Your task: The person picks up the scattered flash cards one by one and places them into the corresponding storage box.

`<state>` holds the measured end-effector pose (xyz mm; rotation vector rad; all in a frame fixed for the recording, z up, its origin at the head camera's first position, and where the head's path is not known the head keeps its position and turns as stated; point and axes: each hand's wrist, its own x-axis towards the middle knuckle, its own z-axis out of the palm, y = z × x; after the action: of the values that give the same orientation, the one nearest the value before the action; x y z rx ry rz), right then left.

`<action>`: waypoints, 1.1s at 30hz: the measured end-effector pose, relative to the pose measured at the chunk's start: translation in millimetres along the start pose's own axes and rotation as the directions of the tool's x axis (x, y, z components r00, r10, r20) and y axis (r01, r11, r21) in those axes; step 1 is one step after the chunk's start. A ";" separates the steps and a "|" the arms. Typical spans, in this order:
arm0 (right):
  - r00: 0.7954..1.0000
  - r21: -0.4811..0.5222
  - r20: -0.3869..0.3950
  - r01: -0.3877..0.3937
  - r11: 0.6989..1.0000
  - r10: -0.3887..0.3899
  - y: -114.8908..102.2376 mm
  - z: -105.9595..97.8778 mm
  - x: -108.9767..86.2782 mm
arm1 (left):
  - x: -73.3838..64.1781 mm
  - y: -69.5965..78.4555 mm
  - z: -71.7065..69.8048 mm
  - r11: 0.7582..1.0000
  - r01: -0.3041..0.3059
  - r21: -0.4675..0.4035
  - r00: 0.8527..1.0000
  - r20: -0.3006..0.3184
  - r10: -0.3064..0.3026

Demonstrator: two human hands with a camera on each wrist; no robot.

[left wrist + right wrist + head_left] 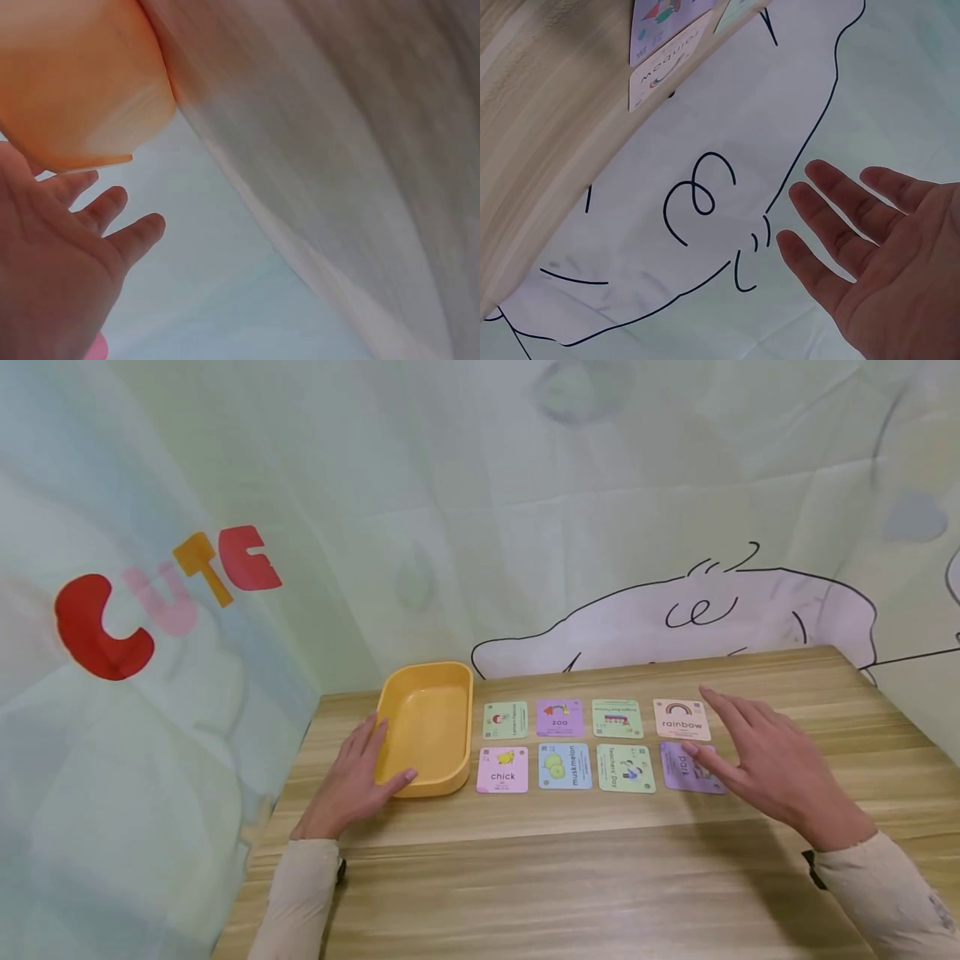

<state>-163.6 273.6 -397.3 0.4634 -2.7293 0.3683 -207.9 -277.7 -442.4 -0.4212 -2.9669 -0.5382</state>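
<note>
My left hand [359,782] is at the left side of a yellow plastic tray [466,752], its thumb over the near rim and its fingers along the left wall. In the left wrist view, the fingers spread loosely beside the tray's wall [82,90]. Over the right end of two rows of picture cards, my right hand [780,760] hovers with extended fingers and holds nothing. Its thumb overlaps the purple park card [693,772]; its index fingertip is right of the rainbow card [681,723]. The right wrist view shows this hand [885,255] palm up and spread.
Farther left lie the chick card [502,781], muskmelon card [555,768], Teachers' Day card [622,772], zoo card [558,724], Dragon Boat Festival card [617,727] and Lantern Festival card [504,727]. The wooden table [540,877] meets a printed curtain [480,527] behind and at left.
</note>
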 end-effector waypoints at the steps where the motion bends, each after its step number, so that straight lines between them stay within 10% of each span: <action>1: 1.000 -0.002 0.003 -0.001 1.000 0.001 0.6 0.3 0.0 | 0.3 -0.7 -0.1 1.000 0.006 -0.005 1.000 0.003 -0.006; 33: 0.980 -0.072 0.200 0.007 0.997 0.008 26.5 20.3 11.7 | 4.6 -1.1 -5.7 0.985 0.129 -0.116 0.980 0.170 -0.108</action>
<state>-189.4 288.4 -416.4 0.5053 -2.9257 0.2328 -212.3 -279.6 -436.8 -0.3138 -3.1413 -0.7426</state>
